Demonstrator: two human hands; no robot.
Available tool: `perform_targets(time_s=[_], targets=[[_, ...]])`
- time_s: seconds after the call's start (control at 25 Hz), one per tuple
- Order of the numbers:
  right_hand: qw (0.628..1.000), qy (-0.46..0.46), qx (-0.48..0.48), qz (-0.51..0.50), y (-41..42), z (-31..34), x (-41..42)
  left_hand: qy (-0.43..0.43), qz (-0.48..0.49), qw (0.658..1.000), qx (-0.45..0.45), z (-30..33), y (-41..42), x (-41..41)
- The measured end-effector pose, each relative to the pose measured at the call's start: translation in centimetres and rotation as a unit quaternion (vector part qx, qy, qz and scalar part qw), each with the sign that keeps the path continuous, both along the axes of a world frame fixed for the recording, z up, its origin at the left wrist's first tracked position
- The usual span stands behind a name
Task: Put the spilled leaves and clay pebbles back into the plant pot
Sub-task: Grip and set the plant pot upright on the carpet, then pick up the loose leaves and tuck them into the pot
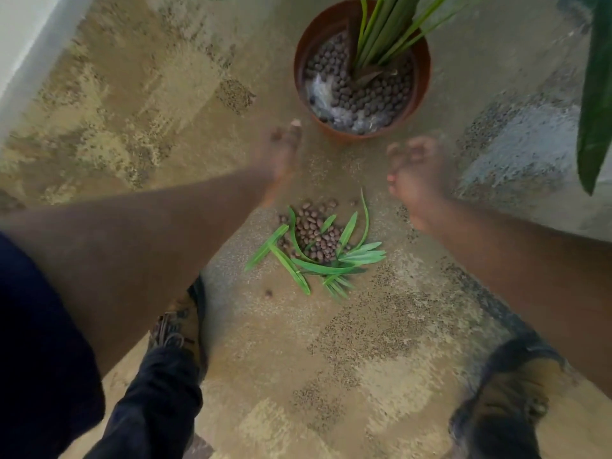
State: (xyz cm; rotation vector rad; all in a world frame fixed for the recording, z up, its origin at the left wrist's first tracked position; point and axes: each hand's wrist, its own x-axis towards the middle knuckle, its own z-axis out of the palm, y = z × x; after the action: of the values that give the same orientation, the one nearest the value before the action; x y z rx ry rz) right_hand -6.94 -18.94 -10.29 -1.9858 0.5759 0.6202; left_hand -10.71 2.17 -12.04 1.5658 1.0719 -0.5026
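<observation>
A terracotta plant pot (299, 58) stands on the floor ahead, filled with brown clay pebbles (371, 97) around green stalks. Nearer to me lies the spilled pile of clay pebbles (314, 233), with several narrow green leaves (331, 268) strewn over and around it. One stray pebble (268, 293) sits apart, lower left of the pile. My left hand (281, 154) hovers just left of the pot's near edge. Just below the pot's near right edge, my right hand (414, 170) has its fingers curled. Both hands are blurred, so any load in them is unclear.
The floor is patterned tan and grey carpet. A white wall base (29, 51) runs along the upper left. A broad dark green leaf (596, 104) hangs at the right edge. My shoes (178, 326) (510, 405) stand either side, below the pile.
</observation>
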Motion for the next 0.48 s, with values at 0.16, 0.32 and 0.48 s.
perform_targets(time_s=[0.16, 0.32, 0.48], targets=[[0.976, 0.080, -0.089, 0.182, -2.9, -3.0, -8.0, 0.091, -0.148, 0.976, 0.133, -2.4, -0.6, -9.0], [0.942, 0.122, -0.144, 0.278, -4.6, -5.4, -12.4, 0.096, -0.281, 0.932, 0.206, -3.7, -0.3, -13.8], [0.959, 0.135, -0.126, 0.216, -4.4, -6.1, -13.3, 0.106, -0.292, 0.924, 0.223, -5.0, -0.2, -15.4]])
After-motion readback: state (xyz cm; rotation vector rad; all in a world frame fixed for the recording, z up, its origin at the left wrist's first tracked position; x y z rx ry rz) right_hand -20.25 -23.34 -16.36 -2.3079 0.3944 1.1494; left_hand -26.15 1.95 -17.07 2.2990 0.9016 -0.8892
